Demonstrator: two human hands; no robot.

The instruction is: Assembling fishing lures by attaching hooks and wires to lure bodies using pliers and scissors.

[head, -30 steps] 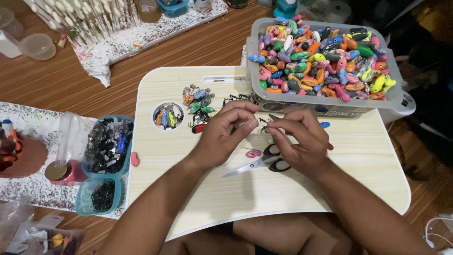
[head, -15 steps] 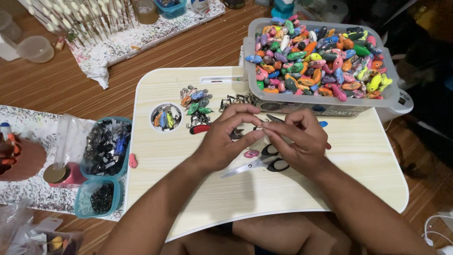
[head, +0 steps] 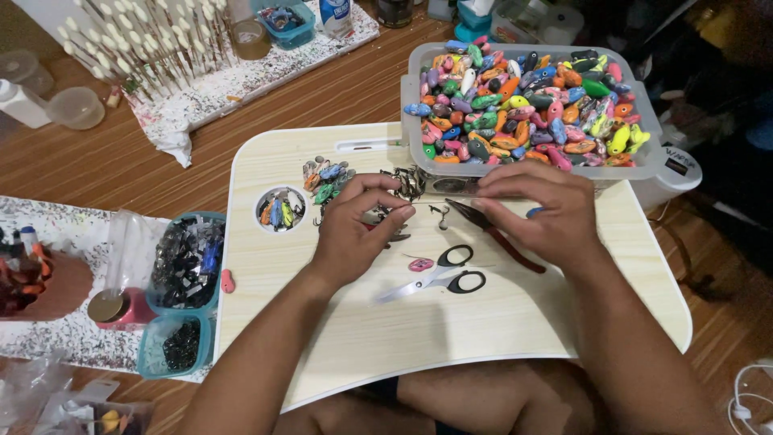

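Note:
My left hand (head: 354,229) and my right hand (head: 541,211) are over the pale wooden lap tray (head: 499,330), pinching a thin wire (head: 435,202) stretched between them. A small hook (head: 440,214) dangles from the wire. Red-handled pliers (head: 495,235) lie under my right palm, gripped by that hand. Black-handled scissors (head: 444,276) and a pink fish-shaped lure (head: 419,263) lie on the tray just in front of my hands. A heap of dark hooks (head: 411,180) sits behind my left fingertips.
A grey bin (head: 656,165) full of colourful lures stands at the tray's far right. A few painted lures (head: 326,179) and a round cup recess (head: 279,211) lie at far left. Teal boxes (head: 187,262), a red cup (head: 122,308) and a stick rack (head: 153,48) stand to the left.
My hands have drawn slightly apart, stretching the wire between them. The scissors and the pink lure have stayed in place.

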